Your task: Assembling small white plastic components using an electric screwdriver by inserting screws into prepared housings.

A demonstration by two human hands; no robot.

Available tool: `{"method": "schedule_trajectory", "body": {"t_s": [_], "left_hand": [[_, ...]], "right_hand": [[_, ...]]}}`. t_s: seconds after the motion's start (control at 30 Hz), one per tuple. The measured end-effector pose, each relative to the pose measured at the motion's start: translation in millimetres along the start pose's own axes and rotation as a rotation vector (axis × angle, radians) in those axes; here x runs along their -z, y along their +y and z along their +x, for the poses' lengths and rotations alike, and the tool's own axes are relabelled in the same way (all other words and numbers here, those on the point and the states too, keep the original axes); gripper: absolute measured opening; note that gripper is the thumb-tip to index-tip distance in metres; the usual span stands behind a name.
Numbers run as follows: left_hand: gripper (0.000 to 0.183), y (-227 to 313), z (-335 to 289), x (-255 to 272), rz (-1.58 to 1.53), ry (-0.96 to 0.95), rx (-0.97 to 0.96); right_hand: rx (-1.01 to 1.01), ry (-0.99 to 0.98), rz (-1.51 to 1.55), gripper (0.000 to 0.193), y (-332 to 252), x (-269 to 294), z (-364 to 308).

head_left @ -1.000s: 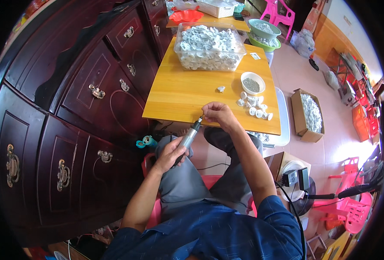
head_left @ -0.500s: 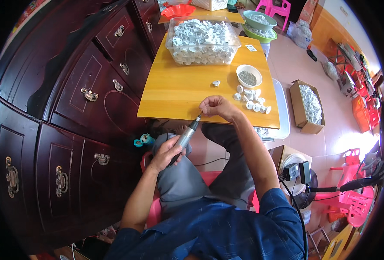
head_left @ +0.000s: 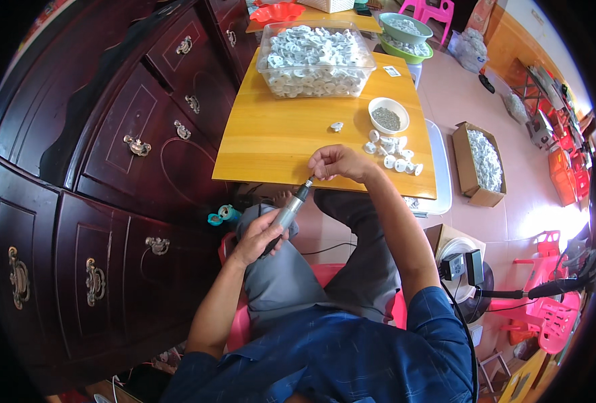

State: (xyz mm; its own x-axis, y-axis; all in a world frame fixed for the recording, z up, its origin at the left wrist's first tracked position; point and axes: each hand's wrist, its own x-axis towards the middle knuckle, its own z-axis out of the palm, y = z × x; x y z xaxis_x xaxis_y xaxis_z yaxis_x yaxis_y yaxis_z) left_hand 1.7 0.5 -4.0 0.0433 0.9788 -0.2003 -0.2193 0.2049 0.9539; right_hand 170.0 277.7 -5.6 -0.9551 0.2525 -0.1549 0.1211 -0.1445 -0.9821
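Silver-black driver (head_left: 288,215) gripped in left fingers (head_left: 271,234); right fingers (head_left: 320,168) pinched together at its tip (head_left: 309,181).

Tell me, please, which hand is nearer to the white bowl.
Right. The right hand is at the table's near edge, left of the white bowl; the left hand, around the electric screwdriver, is farther back and left.

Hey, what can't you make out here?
In the head view:
Whatever the right hand might pinch: hidden by its fingers, or too small.
Part of the tool: covered by the left hand.
Bits in the bowl: too small to tell apart.
White basket: cut off by the top edge.
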Motion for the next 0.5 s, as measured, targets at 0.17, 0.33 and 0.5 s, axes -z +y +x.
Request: {"method": "schedule_trajectory", "body": {"t_s": [0.17,0.33,0.5], "left_hand": [[0.059,2,1,-1,0.003,0.029,-0.006],[0.052,-1,1,-2,-0.019,0.04,-0.019],[0.054,0,1,0,-0.038,0.019,-0.033]], "right_hand": [[0.012,0.172,0.001,0.026,-9,6,-3],[-0.005,0.72,-0.287,0.028,-20,25,0],[-0.1,0.963,-0.791,0.044,-23,38,18]]}}
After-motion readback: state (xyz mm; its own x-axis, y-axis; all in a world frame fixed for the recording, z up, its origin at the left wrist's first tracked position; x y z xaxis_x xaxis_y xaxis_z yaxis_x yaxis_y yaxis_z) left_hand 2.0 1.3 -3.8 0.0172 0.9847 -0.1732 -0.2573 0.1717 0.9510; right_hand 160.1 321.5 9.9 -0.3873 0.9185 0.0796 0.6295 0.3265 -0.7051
